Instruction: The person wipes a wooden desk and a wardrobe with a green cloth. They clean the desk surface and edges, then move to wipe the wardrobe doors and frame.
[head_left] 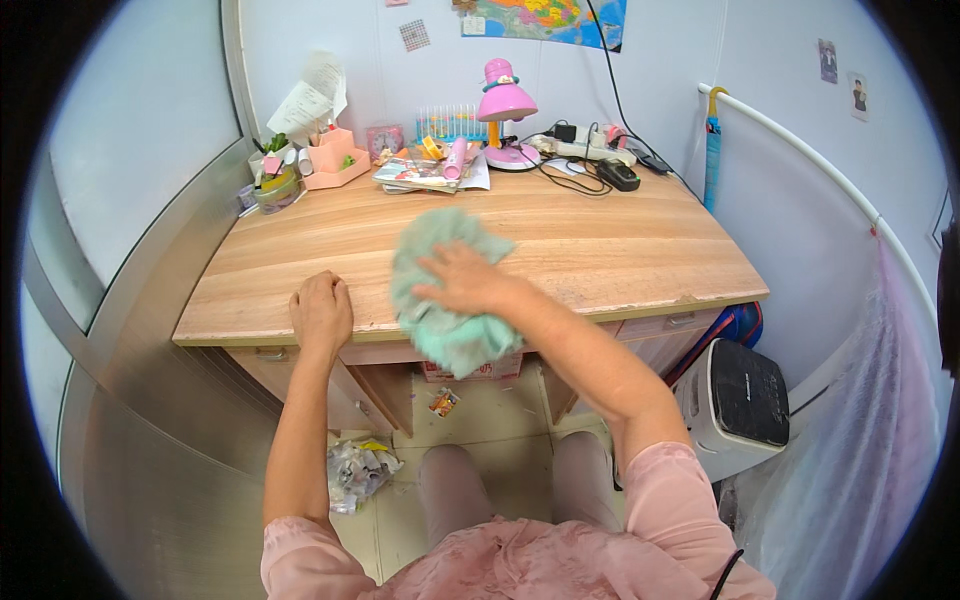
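Note:
A pale green cloth (432, 300) lies partly on the wooden desk (600, 255), and its lower part hangs over the front edge. My right hand (462, 282) presses on the cloth with its fingers bent into it; both are a little blurred. To the left, my left hand (322, 308) rests on the desktop near the front edge. Its fingers are curled under into a loose fist, and nothing shows in them.
Along the back stand a pink desk lamp (508, 105), magazines (415, 170), a pink organizer (335, 160) and a power strip (590, 148) with tangled cables. A white bin with a black lid (750, 395) stands right; a litter-filled plastic bag (358, 472) lies on the floor.

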